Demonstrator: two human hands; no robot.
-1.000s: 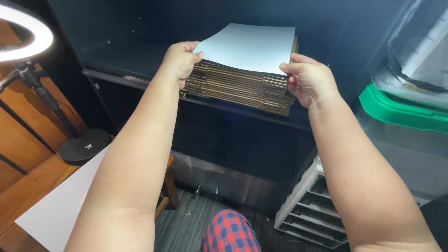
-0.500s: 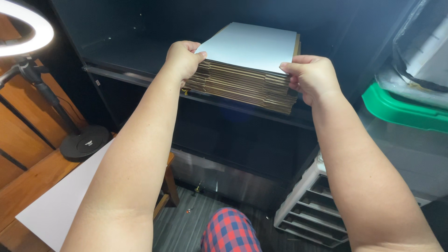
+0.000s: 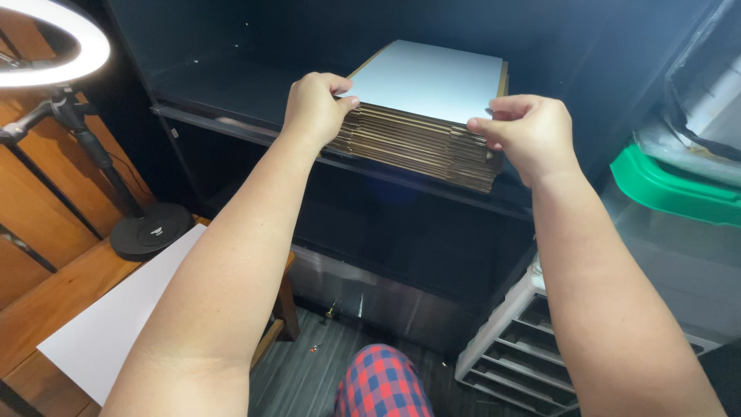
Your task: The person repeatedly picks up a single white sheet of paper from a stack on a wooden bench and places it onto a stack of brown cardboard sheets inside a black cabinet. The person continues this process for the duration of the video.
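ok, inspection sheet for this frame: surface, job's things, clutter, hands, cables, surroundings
surface: black shelf, dark, holds the stack
job's things: stack of flat brown cardboard sheets with a white sheet on top
clutter: white board on wooden table
hands: left hand and right hand pinch the top sheet's near corners
cables: nothing seen
surroundings: lit ring light on stand, green-lidded bin, drawer unit

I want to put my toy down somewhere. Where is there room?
The black shelf is bare left of the cardboard stack, which both hands grip. The white sheet on the wooden table is bare too. Right is crowded: green-lidded bin, drawers.
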